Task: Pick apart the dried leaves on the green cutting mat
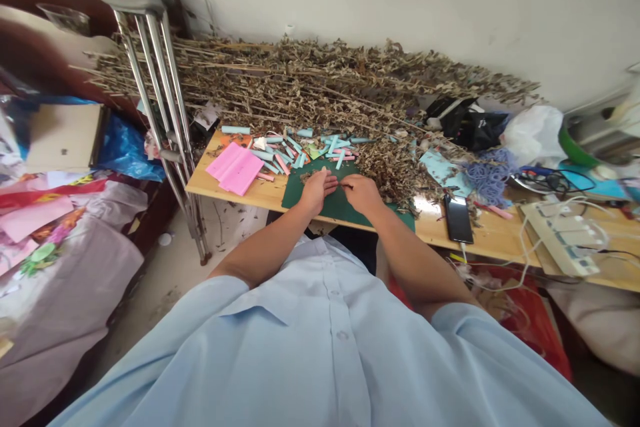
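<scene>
My left hand [316, 191] is over the green cutting mat [327, 209], its fingers stretched out and the palm turned toward the right. Close beside it, my right hand [362, 193] has its fingertips pinched together; what they hold, if anything, is too small to make out. A little crumbled dry leaf [309, 176] lies on the mat by my left hand. Behind both hands are several blue and pink paper rolls [341, 159]. Pink paper sheets [235, 169] lie to the left, and a heap of dry leaves [387, 173] borders the mat on the right.
Long bundles of dried stalks [300, 73] fill the back of the wooden table [207, 177] along the wall. Metal crutches [167, 93] lean at its left end. To the right are a phone [459, 219], purple cord [493, 173] and a power strip [563, 237] with cables.
</scene>
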`<action>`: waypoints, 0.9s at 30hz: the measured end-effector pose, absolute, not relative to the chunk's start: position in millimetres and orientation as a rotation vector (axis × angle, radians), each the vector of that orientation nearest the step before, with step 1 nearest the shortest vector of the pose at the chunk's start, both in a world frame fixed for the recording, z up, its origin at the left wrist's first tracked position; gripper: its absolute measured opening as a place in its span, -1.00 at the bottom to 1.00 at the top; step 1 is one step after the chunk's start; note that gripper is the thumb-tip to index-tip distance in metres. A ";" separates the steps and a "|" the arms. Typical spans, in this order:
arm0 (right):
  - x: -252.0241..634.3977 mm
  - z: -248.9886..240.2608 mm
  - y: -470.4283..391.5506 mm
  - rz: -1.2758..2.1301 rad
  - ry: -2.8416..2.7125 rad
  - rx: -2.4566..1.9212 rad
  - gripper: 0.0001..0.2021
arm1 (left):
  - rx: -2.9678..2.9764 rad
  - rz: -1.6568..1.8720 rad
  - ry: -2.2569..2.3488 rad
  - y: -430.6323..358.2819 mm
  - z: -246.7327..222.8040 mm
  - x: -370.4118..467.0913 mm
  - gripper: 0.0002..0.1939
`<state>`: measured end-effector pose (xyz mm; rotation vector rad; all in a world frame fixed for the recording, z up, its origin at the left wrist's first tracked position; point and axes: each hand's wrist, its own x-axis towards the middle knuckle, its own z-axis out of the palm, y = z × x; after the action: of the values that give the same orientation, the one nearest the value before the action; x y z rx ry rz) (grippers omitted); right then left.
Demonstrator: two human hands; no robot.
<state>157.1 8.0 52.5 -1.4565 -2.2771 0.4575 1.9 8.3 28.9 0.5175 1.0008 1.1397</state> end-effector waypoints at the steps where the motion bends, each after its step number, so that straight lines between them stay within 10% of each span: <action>1: 153.9 56.0 7.5 0.468 -2.260 -1.404 -0.72 | 0.489 1.114 0.948 9.3 31.1 1.4 -0.49; 8: 132.5 81.2 6.5 0.587 -2.442 -1.085 -0.63 | 0.412 1.001 0.748 14.9 41.6 0.7 -0.31; 19: 130.6 102.3 12.1 0.377 -2.143 -1.189 -0.65 | 0.048 1.042 0.561 14.8 29.0 14.7 -0.75; 27: 105.4 87.8 12.2 0.225 -2.378 -1.246 -0.53 | 0.180 1.073 0.374 8.5 60.9 29.6 -0.52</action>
<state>105.4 12.2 87.8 -1.2460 -2.3775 0.2246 29.6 8.5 60.9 0.1803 0.3744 1.0727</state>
